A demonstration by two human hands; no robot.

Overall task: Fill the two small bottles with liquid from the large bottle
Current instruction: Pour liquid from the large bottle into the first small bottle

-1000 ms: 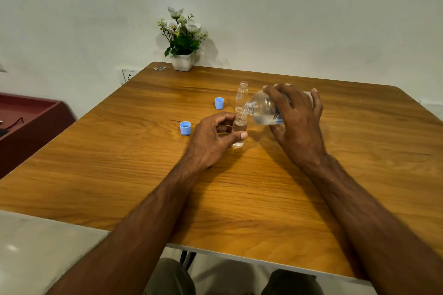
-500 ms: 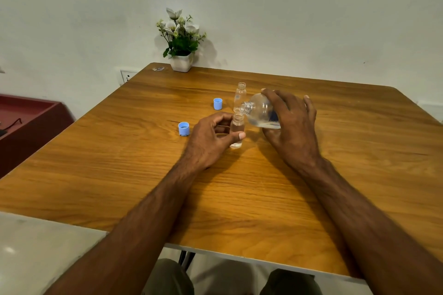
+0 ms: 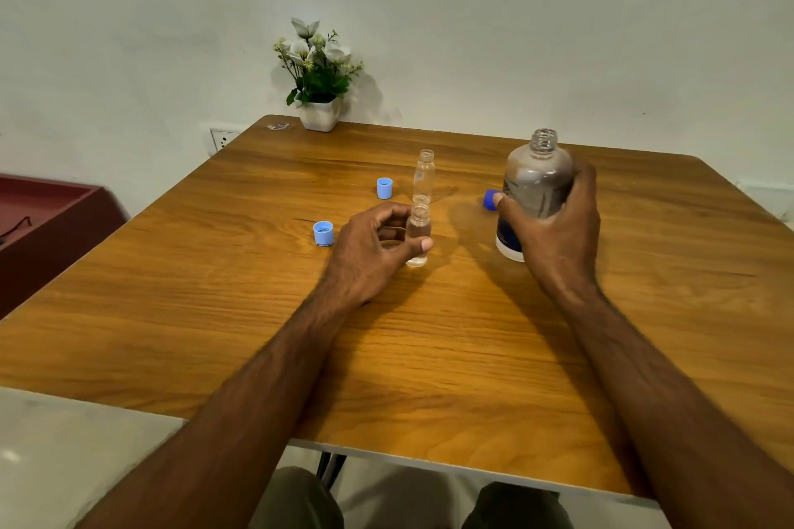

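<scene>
Near small bottle (image 3: 418, 238) upright at frame centre, pinched between thumb and fingers of left hand (image 3: 373, 251). Second small bottle (image 3: 424, 176) just behind, uncapped, untouched. Large bottle (image 3: 534, 193) upright at centre right, clasped by right hand (image 3: 558, 236), mouth open. Two light blue caps (image 3: 384, 188) on wooden table (image 3: 258, 314), left of bottles.

We can't read the large bottle (image 3: 537, 185) label, our right hand (image 3: 558, 236) covers it, and the dark blue cap (image 3: 489, 199) behind is mostly hidden.
</scene>
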